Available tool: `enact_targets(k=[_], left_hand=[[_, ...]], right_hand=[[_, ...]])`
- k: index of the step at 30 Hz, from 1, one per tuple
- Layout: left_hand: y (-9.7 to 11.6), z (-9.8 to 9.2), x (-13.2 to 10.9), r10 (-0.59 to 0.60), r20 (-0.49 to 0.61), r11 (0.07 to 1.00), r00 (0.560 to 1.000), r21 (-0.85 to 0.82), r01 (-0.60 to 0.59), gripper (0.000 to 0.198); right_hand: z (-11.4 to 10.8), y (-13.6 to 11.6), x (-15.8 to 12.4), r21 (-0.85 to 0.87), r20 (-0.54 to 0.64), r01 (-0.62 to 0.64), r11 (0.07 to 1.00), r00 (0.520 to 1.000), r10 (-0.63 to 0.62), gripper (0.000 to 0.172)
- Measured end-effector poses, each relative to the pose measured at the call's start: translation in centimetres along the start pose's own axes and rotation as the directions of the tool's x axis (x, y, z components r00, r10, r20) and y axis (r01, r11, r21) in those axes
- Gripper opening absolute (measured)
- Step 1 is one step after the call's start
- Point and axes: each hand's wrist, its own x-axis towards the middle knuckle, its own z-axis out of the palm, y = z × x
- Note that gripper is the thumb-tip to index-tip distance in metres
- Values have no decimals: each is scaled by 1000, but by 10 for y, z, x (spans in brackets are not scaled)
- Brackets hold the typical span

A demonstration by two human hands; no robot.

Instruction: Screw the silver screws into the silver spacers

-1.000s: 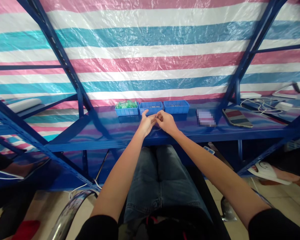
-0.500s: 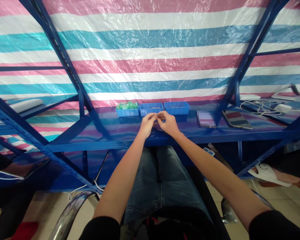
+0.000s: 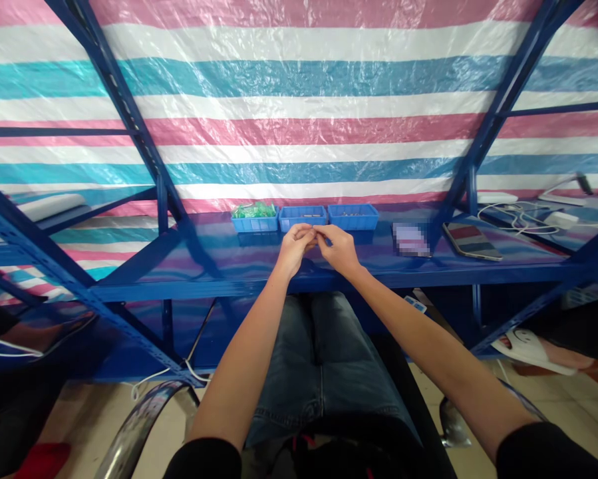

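My left hand (image 3: 297, 248) and my right hand (image 3: 337, 247) meet at the fingertips above the front part of a blue shelf (image 3: 219, 256). Fingers of both are pinched together; whatever lies between them is too small to make out. Just behind stand three blue bins in a row. Green pieces fill the left bin (image 3: 255, 224). In the middle bin (image 3: 289, 219) and the right bin (image 3: 352, 221) lie small parts that I cannot identify.
Right of the bins lie a blurred flat item (image 3: 411, 239) and a dark-screened tablet (image 3: 472, 241). White cables (image 3: 515, 216) are farther right. Blue metal posts slant up on both sides. Another person's slippered foot (image 3: 533, 349) shows at lower right.
The fingers of my right hand have shifted slightly and look a little straighter. My hands remain together at about the same spot.
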Motion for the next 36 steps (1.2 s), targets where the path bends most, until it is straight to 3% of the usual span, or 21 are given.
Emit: enact_targets(k=[6, 9, 12, 14, 16, 20, 26, 28, 32, 36], left_hand=[[2, 1, -1, -40, 8, 997, 999, 62, 39, 23], [-3, 2, 2, -39, -1, 985, 999, 166, 39, 21], [-11, 2, 7, -15, 4, 953, 1000, 302, 13, 15], [-16, 1, 13, 19, -6, 921, 1000, 390, -15, 10], [-18, 1, 19, 70, -32, 880, 997, 472, -46, 8], [-20, 7, 29, 165, -7, 792, 986, 596, -129, 11], [-27, 13, 34, 187, 65, 728, 980, 661, -183, 17], [-28, 11, 35, 186, 51, 726, 981, 666, -172, 17], [-27, 1, 37, 173, -26, 761, 985, 638, -117, 17], [-27, -8, 41, 164, -130, 827, 978, 558, -64, 12]], right_hand=[[-9, -5, -1, -54, -92, 26, 998, 995, -31, 21], [-26, -3, 15, -123, -265, 1, 992, 964, -34, 23], [-50, 15, 50, -208, -430, -161, 965, 901, 58, 30], [-64, 35, 75, -233, -391, -330, 915, 893, 222, 29], [-76, 55, 92, -238, -378, -419, 876, 871, 313, 36], [-88, 81, 89, -221, -399, -560, 799, 799, 450, 47], [-65, 91, 36, -242, -312, -569, 786, 813, 492, 39], [-52, 89, 22, -251, -246, -534, 807, 842, 480, 35], [-22, 68, 7, -240, -14, -313, 919, 947, 320, 25], [7, 40, 7, -167, 215, -111, 980, 966, 146, 24]])
